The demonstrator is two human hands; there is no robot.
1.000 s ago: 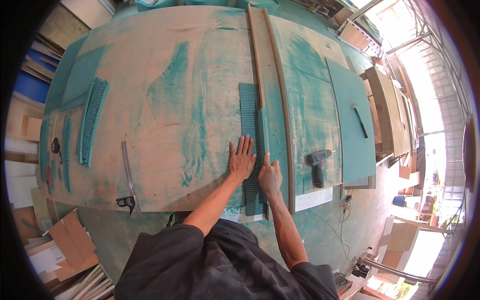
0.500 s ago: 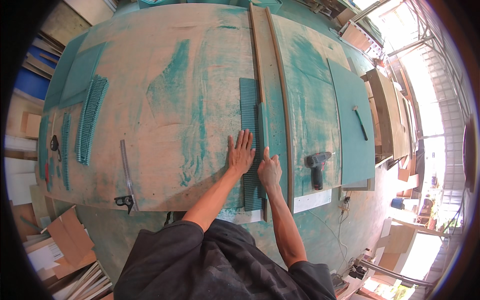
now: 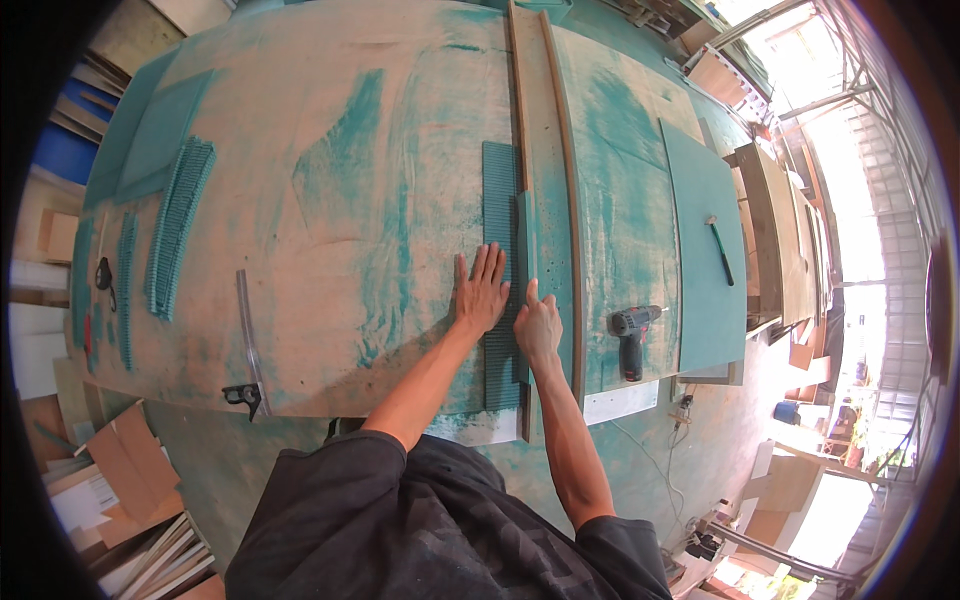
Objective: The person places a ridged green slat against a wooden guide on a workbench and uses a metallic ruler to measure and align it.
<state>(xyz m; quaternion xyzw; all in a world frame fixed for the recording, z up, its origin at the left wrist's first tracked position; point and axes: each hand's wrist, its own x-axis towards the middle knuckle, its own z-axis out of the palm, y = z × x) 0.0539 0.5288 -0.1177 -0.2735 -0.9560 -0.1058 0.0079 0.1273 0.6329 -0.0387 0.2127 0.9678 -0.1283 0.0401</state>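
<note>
A narrow ribbed teal panel [image 3: 500, 200] lies on the big stained worktable [image 3: 420, 130], along the left side of a long wooden rail assembly [image 3: 556, 170]. My left hand [image 3: 482, 292] rests flat on the panel with its fingers stretched forward. A slim, smooth teal strip [image 3: 526, 240] runs over the panel's right edge, beside the rail. My right hand [image 3: 539, 326] is curled on this strip, its index finger pointing forward along it. The underside of the right hand's grip is hidden.
A cordless drill [image 3: 632, 338] lies right of the rail. Beyond it, a hammer [image 3: 721, 250] rests on a teal board [image 3: 697, 290]. To the left are a combination square [image 3: 248, 345] and more ribbed teal pieces [image 3: 182, 230]. Cardboard and boards [image 3: 135, 460] lean at the lower left.
The ribbed panel and the smooth strip have slid slightly forward along the rail, and both hands moved with them. The view has also turned a little.
</note>
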